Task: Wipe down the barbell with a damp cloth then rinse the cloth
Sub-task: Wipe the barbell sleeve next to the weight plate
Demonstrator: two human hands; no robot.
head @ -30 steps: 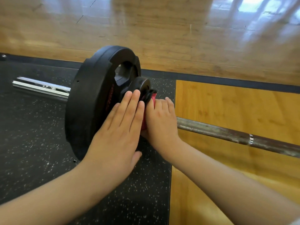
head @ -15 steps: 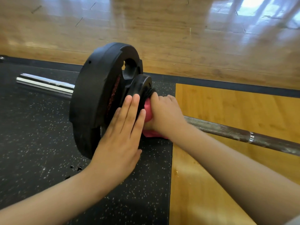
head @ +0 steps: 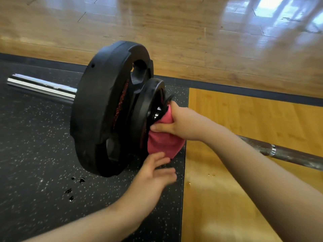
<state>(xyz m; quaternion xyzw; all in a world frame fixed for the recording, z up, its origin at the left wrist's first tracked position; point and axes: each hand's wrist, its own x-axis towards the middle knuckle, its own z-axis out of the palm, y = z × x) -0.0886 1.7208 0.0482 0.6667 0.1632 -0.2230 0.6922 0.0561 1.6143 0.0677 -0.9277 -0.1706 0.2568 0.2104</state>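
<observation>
Under both hands lay speckled black rubber matting (head: 35, 154), with glossy wood floor (head: 174, 32) beyond. The right hand (head: 185, 124) clenched the pink cloth (head: 164, 145) against the barbell (head: 293, 154), hard beside the black plates (head: 104, 110), which stood between that grip and the chrome sleeve (head: 43, 86). The left hand (head: 153, 179) hung loose-fingered just below the cloth.

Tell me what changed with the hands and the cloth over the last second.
The left hand came off the large plate and dropped below the pink cloth, fingers open. The right hand turned, and more of the cloth now hangs loose beneath it. Unchanged: the right hand grips the cloth beside the small plate, and the barbell rests on the mat.
</observation>
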